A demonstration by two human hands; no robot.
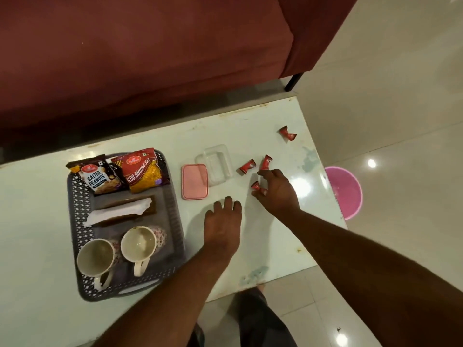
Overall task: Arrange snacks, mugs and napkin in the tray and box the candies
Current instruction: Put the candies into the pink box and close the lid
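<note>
Tray (75, 201) done: snacks (140, 171), napkin (117, 212), mugs (139, 240) in. Box (218, 164) empty, lid (195, 181) off. My right grip (280, 191) pinches candy (256, 185); three candies (247, 167) loose toward 12 o'clock. Left grip (223, 226) relaxed on counter (270, 246).

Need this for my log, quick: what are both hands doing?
Left hand: open, holding nothing.
Right hand: pinching a small red-wrapped candy.

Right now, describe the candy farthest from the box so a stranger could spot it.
Start at the white table, right of the grey tray. Beyond the clear box and the right hand, near the table's far right corner, lies a red-wrapped candy. It sits alone; the other three candies cluster by that hand.
</note>
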